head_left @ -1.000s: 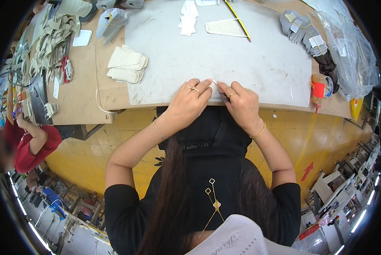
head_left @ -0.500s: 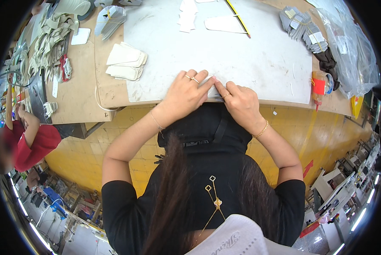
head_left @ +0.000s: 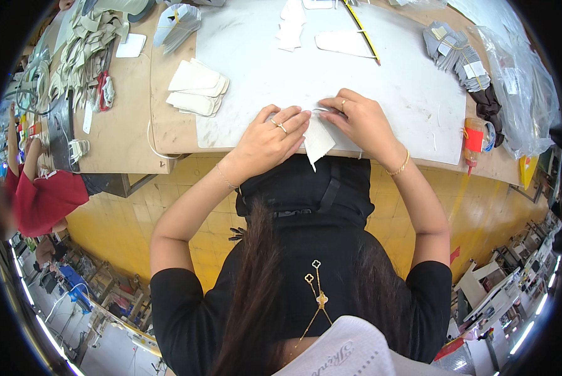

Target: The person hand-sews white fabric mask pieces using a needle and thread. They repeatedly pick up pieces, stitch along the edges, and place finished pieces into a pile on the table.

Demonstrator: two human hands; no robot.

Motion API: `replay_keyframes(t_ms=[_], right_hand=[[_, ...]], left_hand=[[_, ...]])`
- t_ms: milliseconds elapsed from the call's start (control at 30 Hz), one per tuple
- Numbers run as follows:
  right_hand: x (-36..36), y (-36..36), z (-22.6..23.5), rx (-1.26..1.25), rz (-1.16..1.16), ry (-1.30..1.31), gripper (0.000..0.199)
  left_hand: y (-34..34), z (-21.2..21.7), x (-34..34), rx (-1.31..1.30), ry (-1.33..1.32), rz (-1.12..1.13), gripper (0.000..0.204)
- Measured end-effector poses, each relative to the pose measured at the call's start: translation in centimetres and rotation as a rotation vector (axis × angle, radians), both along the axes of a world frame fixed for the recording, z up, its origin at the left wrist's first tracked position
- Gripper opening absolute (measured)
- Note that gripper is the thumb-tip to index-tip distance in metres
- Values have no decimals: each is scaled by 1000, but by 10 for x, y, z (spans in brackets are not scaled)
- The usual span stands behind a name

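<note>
At the near edge of the table a small off-white cut piece [head_left: 319, 139] with a jagged lower edge hangs slightly over toward my lap. My left hand [head_left: 273, 135] closes on its left side, fingers held together and thumb hidden. Thumb and index finger of my right hand [head_left: 361, 122] pinch at its upper end, where a thin pale edge or strip shows. To the left of my hands lies a fanned stack of cream cut pieces [head_left: 197, 88]. Farther off, a single white piece [head_left: 340, 44] rests beside a yellow and black pencil [head_left: 366, 39].
Grey bundled pieces [head_left: 457, 56] and a clear plastic bag [head_left: 519, 88] lie at the far right. An orange bottle with a red nozzle [head_left: 472, 143] is near the right edge. Loose cream scraps [head_left: 83, 56] heap at the left, by a person in red [head_left: 49, 200].
My hands have moved apart, the right one up and rightward. The off-white piece, mostly covered before, now shows between them. The whole view has shifted slightly.
</note>
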State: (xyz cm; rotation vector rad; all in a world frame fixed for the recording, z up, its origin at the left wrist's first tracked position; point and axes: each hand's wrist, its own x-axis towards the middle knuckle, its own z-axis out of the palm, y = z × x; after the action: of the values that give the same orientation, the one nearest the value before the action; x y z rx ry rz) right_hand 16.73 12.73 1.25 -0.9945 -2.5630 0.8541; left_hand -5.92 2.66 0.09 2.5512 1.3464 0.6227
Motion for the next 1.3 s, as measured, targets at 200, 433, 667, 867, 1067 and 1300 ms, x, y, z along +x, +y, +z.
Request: replay_keyframes(t_ms=[200, 433, 667, 867, 1067, 1300], right_hand=[[4, -35, 11, -47, -171, 57, 21], [3, -59, 9, 42, -207, -36, 29], [-8, -47, 5, -105, -384, -19, 21], [-8, -35, -1, 47, -269, -19, 18], [2, -53, -1, 379, -13, -79, 29], [4, -59, -6, 465, -10, -88, 33]], left_hand=[[1, 1, 3, -20, 21, 4, 34], [0, -2, 3, -11, -25, 40, 36], [-2, -8, 1, 26, -19, 33, 36], [-2, -8, 2, 26, -39, 36, 36], [-3, -4, 4, 0, -34, 64, 36], [-2, -2, 5, -10, -17, 67, 35]])
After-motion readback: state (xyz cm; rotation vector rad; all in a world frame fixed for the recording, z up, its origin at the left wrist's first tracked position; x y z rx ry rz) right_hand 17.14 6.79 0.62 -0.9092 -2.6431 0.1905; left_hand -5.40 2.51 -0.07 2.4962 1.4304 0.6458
